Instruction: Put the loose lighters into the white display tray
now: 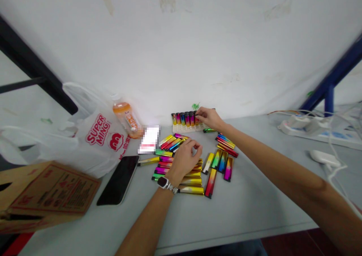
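Note:
At the back of the table, a pale rack (183, 128) holds a row of upright metallic lighters (187, 119) against the wall. My right hand (209, 118) reaches to the right part of this row, its fingertips closed on a lighter there that they partly cover. Nearer to me, my left hand (185, 158), with a watch (162, 182) at the wrist, is over a spread of lighters lying flat. Its fingers are curled in, and what they hold, if anything, is hidden. Several loose lighters (223, 161) lie right of it, in yellow, green, blue, purple and red.
On the left are a black phone (118, 180), a cardboard box (53, 192), a white plastic bag (93, 142) and an orange drink bottle (127, 118). A blurred-out white item (149, 139) lies beside the bottle. A power strip (325, 129) with cables and a white plug (325, 158) are right.

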A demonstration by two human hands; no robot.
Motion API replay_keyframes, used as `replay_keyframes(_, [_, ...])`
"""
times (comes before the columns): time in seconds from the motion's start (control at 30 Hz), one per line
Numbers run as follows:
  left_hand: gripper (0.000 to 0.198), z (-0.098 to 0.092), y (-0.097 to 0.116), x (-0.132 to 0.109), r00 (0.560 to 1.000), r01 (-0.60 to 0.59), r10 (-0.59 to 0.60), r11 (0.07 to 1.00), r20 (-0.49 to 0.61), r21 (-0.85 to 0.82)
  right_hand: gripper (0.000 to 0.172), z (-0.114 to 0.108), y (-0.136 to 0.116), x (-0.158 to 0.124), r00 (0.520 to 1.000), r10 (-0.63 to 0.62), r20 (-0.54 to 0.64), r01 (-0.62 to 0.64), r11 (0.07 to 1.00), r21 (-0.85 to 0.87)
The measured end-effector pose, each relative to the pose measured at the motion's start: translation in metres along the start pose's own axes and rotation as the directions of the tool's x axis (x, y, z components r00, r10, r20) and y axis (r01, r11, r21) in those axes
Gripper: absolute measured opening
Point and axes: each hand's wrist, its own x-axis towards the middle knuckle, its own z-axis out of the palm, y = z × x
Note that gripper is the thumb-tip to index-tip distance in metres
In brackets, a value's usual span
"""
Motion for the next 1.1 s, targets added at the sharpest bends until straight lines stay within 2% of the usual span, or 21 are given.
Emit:
replay_keyframes(0.13, [0.017,0.000,0.000,0.000,1.000,0.010,-0.010,1.000,0.004,0.000,0.019,-0.003,0.003,-0.004,0.993,-0.103,-0.058,0.084,0.960,-0.268])
replay_keyframes(0.3, [0.017,-0.001,0.003,0.000,1.000,0.020,-0.020,1.000,0.015,0.004,0.036,-0.006,-0.006,-0.018,1.000,-0.025,0.011,0.027,0.897,-0.442])
replay_keyframes(0.47, [0.018,-0.001,0.004,-0.001,1.000,0.020,-0.020,1.000,0.022,0.002,0.055,-0.013,-0.027,-0.047,0.995,0.043,0.091,0.017,0.817,-0.576])
replay_keyframes(0.6, [0.020,0.000,0.003,-0.001,1.000,0.017,-0.018,1.000,0.026,0.013,0.042,-0.017,-0.035,-0.072,0.969,0.214,0.123,-0.074,0.728,-0.682])
replay_keyframes(0.73, [0.019,-0.001,0.003,-0.001,1.000,0.018,-0.018,1.000,0.019,0.012,0.035,-0.018,-0.039,-0.077,0.938,0.318,0.136,-0.121,0.669,-0.733])
replay_keyframes(0.97, [0.019,-0.001,0.000,0.000,1.000,0.014,-0.014,1.000,-0.020,-0.004,0.028,-0.008,-0.050,-0.061,0.912,0.275,0.305,0.017,0.716,-0.698])
replay_keyframes(1.03, [0.018,-0.001,-0.002,0.002,0.997,0.026,-0.028,0.999,-0.073,-0.026,0.025,-0.001,-0.053,-0.060,0.914,0.231,0.334,0.051,0.751,-0.659])
replay_keyframes(1.1, [0.017,-0.003,-0.004,0.003,0.985,0.051,-0.059,0.997,-0.163,-0.055,0.021,0.007,-0.056,-0.061,0.934,0.178,0.309,0.027,0.828,-0.560])
